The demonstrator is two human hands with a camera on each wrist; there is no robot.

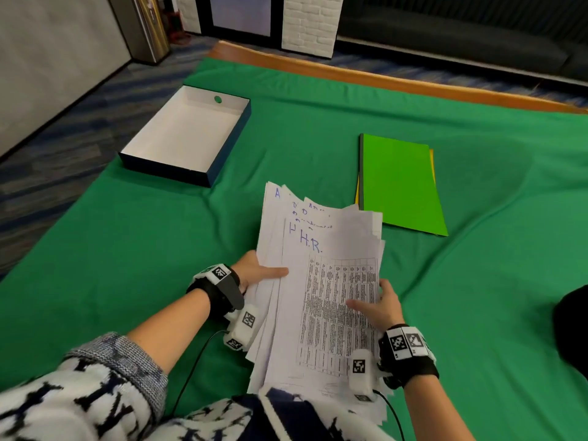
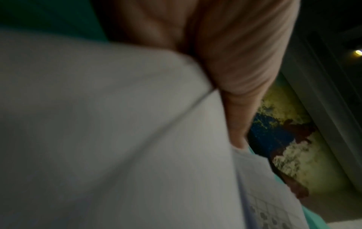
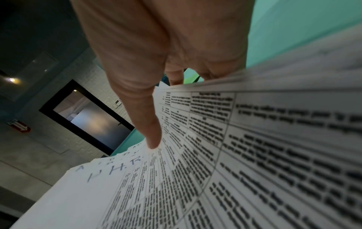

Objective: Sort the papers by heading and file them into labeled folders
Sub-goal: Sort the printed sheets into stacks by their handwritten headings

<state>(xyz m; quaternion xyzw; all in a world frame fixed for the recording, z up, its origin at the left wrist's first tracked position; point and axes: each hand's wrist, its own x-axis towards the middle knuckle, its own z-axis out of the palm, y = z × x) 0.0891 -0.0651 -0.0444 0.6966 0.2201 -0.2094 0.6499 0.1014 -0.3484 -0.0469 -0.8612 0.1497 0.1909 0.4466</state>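
A fanned stack of white papers (image 1: 321,275) is held above the green cloth; the top sheet reads "H.R." over a printed table. My left hand (image 1: 257,272) grips the stack's left edge, thumb lying on top. My right hand (image 1: 375,305) holds the right edge, thumb pressed on the table print, fingers underneath. In the right wrist view the thumb (image 3: 149,124) lies on the top sheet of the papers (image 3: 235,155). In the left wrist view the papers (image 2: 98,131) fill the frame beside the hand (image 2: 231,62). A green folder (image 1: 401,183) lies over a yellow one on the right.
An open, empty box (image 1: 187,135) with a white inside and dark sides lies at the far left on the green cloth (image 1: 127,233). A wooden table edge (image 1: 381,78) runs along the back. A dark object (image 1: 572,329) sits at the right edge.
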